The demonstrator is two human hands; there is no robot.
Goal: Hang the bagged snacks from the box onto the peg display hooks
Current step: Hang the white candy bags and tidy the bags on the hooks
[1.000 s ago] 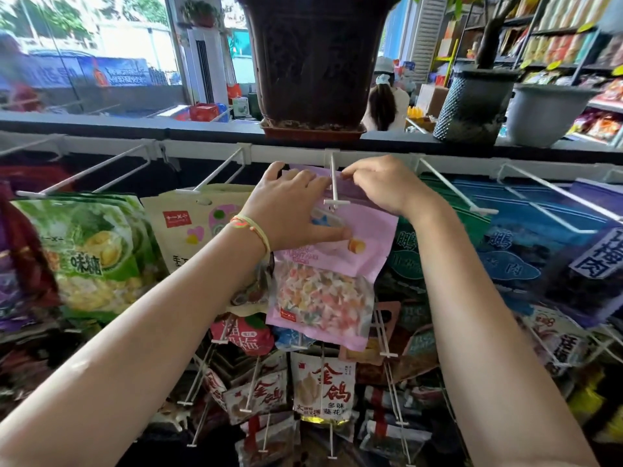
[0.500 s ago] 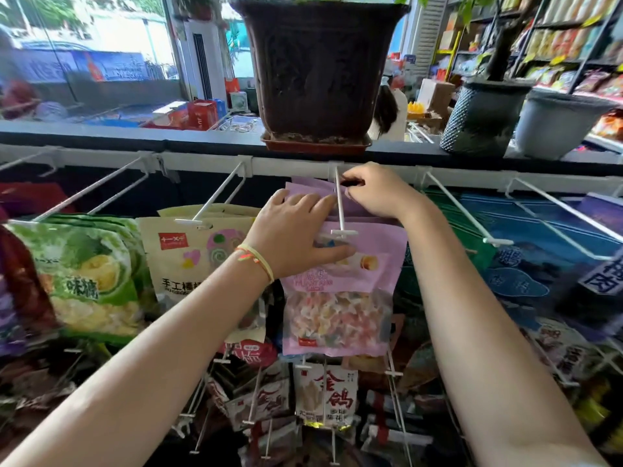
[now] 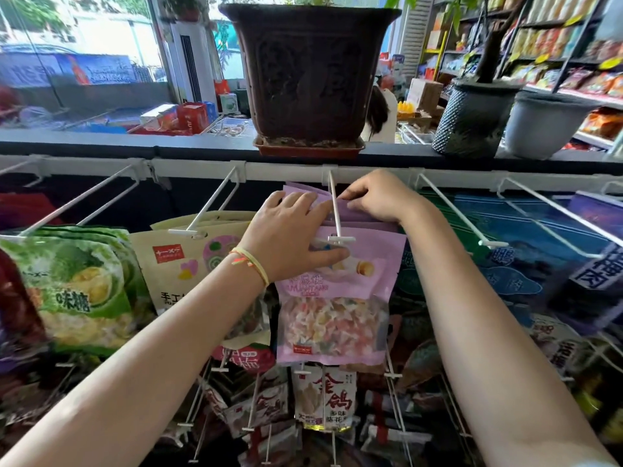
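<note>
A white hook (image 3: 335,210) juts out from the rail (image 3: 188,170) under the brown pot (image 3: 308,72), and everything here sits around it. Several pink bags hang on the hook; the front bag (image 3: 340,294) hangs at the hook's tip, just behind the crossbar end, its clear window showing pastel candy.

The left hand (image 3: 293,237) lies to the left of the hook. Its fingers (image 3: 303,200) stretch flat over the tops of the rear pink bags (image 3: 360,214), and the thumb presses on the front bag just below the hook's tip; the grip is flat and pressing, not curled round anything. A yellow band (image 3: 254,264) circles that wrist.

The right hand (image 3: 381,197) is to the right of the hook, near the rail. Its fingers are curled and the fingertips pinch the top edge of a rear pink bag right beside the hook's shaft, so this grip is clenched on the bag.

Left of the hook hangs a beige bag (image 3: 182,264) on the next peg, and further left a green bag (image 3: 70,291). Right of the hook hang dark blue bags (image 3: 526,264). Below the front bag hangs a white bag (image 3: 325,399) with red characters. Right of the brown pot stand a dark mesh pot (image 3: 472,119) and a grey pot (image 3: 546,126).
</note>
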